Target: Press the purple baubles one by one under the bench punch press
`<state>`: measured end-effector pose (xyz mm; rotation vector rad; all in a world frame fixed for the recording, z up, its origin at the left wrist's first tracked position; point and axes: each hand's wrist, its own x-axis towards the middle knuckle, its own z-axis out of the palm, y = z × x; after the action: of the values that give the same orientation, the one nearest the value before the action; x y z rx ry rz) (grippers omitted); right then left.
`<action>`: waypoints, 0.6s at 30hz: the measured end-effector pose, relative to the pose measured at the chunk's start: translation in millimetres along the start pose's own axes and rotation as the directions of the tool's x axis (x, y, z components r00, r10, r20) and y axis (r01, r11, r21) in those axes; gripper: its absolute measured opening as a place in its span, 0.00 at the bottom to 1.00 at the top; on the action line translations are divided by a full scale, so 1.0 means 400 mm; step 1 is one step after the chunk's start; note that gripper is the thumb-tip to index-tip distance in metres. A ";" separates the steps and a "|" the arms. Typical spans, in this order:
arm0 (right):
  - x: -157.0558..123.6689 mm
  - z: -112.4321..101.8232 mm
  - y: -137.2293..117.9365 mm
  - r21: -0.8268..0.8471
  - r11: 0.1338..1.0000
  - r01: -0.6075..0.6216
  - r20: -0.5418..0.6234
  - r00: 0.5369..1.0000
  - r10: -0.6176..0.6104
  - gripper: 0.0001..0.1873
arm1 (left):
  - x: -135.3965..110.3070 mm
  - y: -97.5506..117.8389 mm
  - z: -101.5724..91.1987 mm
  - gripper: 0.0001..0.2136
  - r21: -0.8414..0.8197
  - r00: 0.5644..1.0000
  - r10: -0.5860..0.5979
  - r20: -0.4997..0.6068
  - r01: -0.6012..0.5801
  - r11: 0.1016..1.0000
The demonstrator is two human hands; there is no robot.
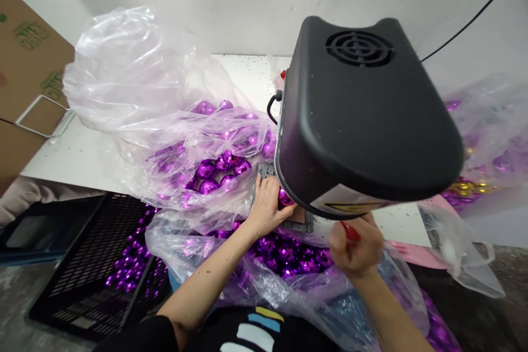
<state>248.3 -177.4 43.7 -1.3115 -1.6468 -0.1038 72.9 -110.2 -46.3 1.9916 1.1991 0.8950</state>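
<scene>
My left hand (267,204) reaches under a black machine housing (363,115), its fingers closed around a shiny purple faceted ball (284,197). That ball is at a dark ridged base plate (304,224), and the housing hides part of it. To the right, my right hand (357,246) is wrapped around a red handle (350,231) below the housing's front edge. Loose purple balls (208,170) lie in a clear plastic bag to the left of the plate. More purple balls (289,256) fill another plastic-lined container between my forearms.
A black crate (78,275) with small purple balls stands at lower left, near a cardboard box (33,66). Plastic bags with purple and gold pieces (470,187) are at right. A black cable (474,19) runs along the wall behind the white table (237,71).
</scene>
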 end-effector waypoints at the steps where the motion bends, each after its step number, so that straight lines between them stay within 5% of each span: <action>1: 0.013 -0.017 -0.012 0.008 1.000 -0.010 -0.005 1.000 0.010 0.06 | 0.002 -0.001 0.003 0.19 -0.009 1.000 -0.004 -0.001 0.004 1.000; 6: 0.117 -0.074 -0.067 -0.023 0.976 -0.215 -0.263 0.943 0.202 0.11 | 0.000 0.022 -0.016 0.19 -0.005 0.999 0.034 -0.031 -0.035 0.999; 9: 0.177 -0.072 -0.082 0.038 0.953 -0.299 -0.277 0.914 0.298 0.16 | -0.067 0.036 -0.045 0.21 0.044 0.993 0.062 -0.105 -0.057 0.997; 14: 0.200 -0.061 -0.078 0.133 0.947 -0.292 -0.290 0.902 0.319 0.16 | -0.250 0.044 -0.072 0.36 0.132 0.974 0.077 0.213 -0.107 0.985; 16: 0.196 -0.061 -0.076 0.165 0.942 -0.294 -0.287 0.899 0.331 0.16 | -0.273 0.051 -0.090 0.46 0.150 0.964 0.050 0.260 -0.091 0.984; 18: 0.195 -0.062 -0.076 0.176 0.937 -0.301 -0.286 0.895 0.341 0.16 | -0.242 0.054 -0.127 0.43 0.133 0.976 0.046 0.212 -0.076 0.988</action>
<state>246.1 -150.5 126.9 -1.3732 -1.1339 -0.0045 8.2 -197.4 -22.2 2.1848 1.1126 0.6256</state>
